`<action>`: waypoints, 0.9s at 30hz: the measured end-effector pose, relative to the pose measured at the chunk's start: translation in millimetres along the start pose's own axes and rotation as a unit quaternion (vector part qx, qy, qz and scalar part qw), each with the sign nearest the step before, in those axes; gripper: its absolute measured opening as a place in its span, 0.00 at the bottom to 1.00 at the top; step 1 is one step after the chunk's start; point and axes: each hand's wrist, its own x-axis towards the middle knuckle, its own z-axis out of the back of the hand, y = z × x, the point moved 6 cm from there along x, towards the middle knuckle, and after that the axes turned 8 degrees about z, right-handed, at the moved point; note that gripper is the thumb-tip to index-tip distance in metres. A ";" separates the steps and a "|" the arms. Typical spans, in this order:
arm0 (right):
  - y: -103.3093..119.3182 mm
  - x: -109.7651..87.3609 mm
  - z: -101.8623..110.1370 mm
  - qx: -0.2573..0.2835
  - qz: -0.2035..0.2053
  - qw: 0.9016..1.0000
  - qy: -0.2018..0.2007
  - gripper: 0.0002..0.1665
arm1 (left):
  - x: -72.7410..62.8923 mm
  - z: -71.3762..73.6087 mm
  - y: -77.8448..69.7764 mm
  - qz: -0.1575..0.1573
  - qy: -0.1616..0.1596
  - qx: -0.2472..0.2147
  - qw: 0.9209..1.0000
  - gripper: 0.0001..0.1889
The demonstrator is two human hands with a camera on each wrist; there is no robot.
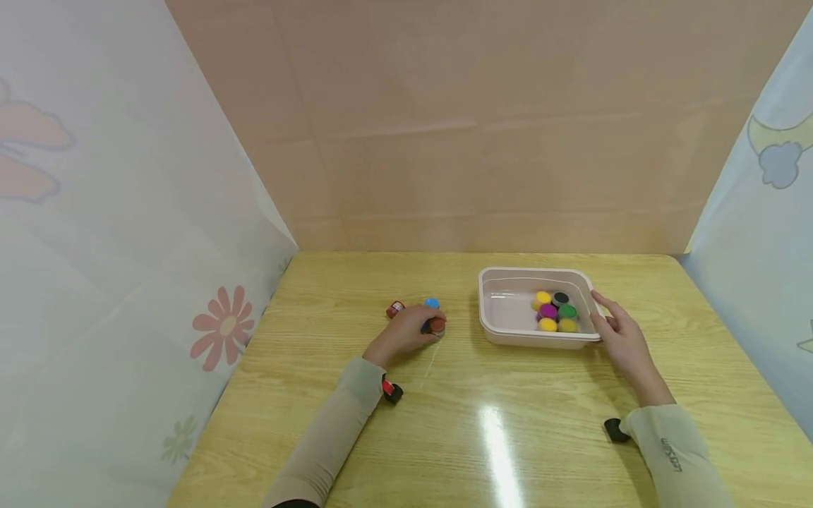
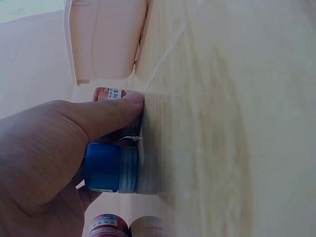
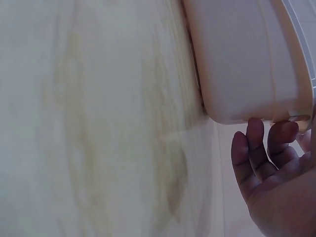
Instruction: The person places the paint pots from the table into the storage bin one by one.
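My left hand [image 1: 406,331] pinches a small reddish-brown paint pot [image 1: 437,325], thumb along its near side; the fingers behind it are mostly hidden. Close under that hand is a dark blue paint pot [image 2: 103,168]. A light blue pot [image 1: 431,303] stands just beyond the knuckles, and a red pot [image 1: 395,308] lies on its side to their left. With the thumb over the rim and fingers against the outer wall, my right hand [image 1: 625,346] holds the right end of a pale plastic box [image 1: 514,340].
Inside the box, on its right side, several pots sit together, among them a purple pot [image 1: 547,312], a black pot [image 1: 560,298] and a green pot [image 1: 567,311]. The wooden table [image 1: 444,437] meets a brown-papered wall [image 1: 406,176] behind, with patterned sheets at both sides.
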 end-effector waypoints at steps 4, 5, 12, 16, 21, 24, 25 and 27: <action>-1.7 0.1 -1.2 0.005 0.003 1.000 0.003 0.34 | 0.0 0.0 0.3 0.004 0.001 0.001 1.000 0.19; -1.4 0.2 -1.1 0.005 0.004 1.000 0.003 0.34 | 0.2 0.0 0.3 0.004 0.001 0.001 1.000 0.19; 5.0 0.6 1.6 0.008 0.015 1.000 -0.008 0.34 | 2.4 0.8 -0.5 -0.004 -0.006 0.011 1.000 0.19; 6.7 -0.3 1.3 0.019 0.022 1.000 -0.011 0.34 | 1.8 1.2 -2.0 -0.008 -0.006 0.008 1.000 0.20; 6.6 -0.5 1.5 0.014 0.022 1.000 -0.013 0.34 | 1.0 4.7 -7.5 -0.023 -0.016 -0.002 1.000 0.20; 6.2 -1.0 1.5 0.016 0.022 1.000 -0.012 0.34 | 1.1 8.0 -11.7 -0.033 -0.026 -0.008 0.999 0.19; 5.8 -1.2 1.3 0.018 0.022 1.000 -0.011 0.34 | 1.1 9.1 -13.2 -0.034 -0.026 -0.010 0.999 0.20; 5.3 -1.8 1.1 0.022 0.023 0.999 -0.009 0.34 | 1.6 10.9 -16.3 -0.031 -0.026 -0.012 0.999 0.20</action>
